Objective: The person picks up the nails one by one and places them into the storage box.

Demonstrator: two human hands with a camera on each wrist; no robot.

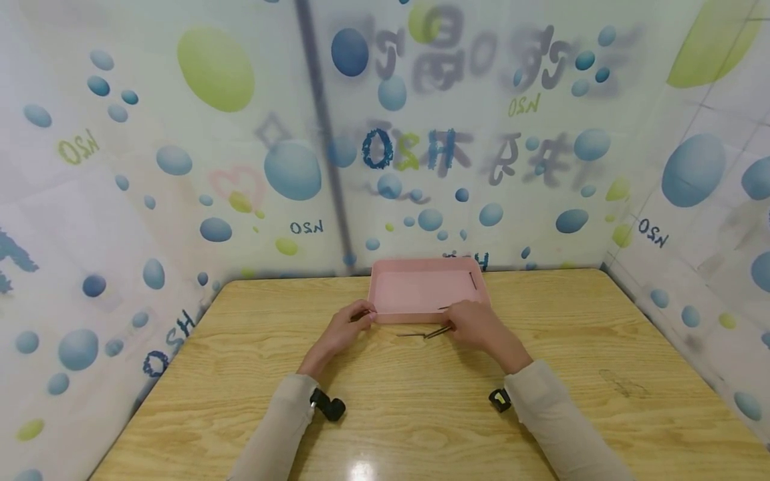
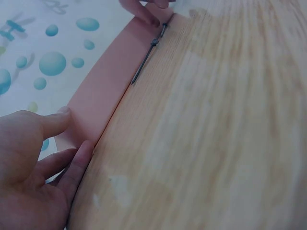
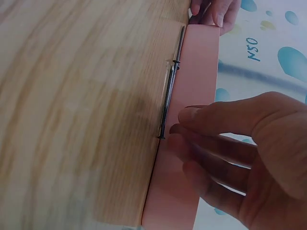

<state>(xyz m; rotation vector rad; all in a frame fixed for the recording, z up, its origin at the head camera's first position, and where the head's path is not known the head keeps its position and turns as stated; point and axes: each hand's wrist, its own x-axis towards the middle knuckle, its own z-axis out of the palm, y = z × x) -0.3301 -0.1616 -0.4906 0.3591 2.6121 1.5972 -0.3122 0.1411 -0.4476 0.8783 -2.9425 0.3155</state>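
A shallow pink tray point(image 1: 427, 318) stands at the table's far edge. My left hand point(image 1: 347, 327) grips its near left corner, with the thumb point(image 2: 55, 123) on the wall and the fingers curled low beside it. Several dark nails point(image 3: 169, 98) lie end to end on the table along the tray's near wall. Close beside them is my right hand point(image 1: 478, 326), its fingers loosely bent. In the right wrist view, the fingertips point(image 3: 189, 116) overlap the pink wall, and no nail shows between them. Another nail point(image 1: 473, 280) lies inside the tray at the right.
Behind the tray hangs a pale curtain point(image 1: 289, 120) with blue and green dots, and similar sheets enclose both sides. The wooden table point(image 1: 409, 414) extends toward me, with a faint outline mark point(image 1: 622, 383) at the right.
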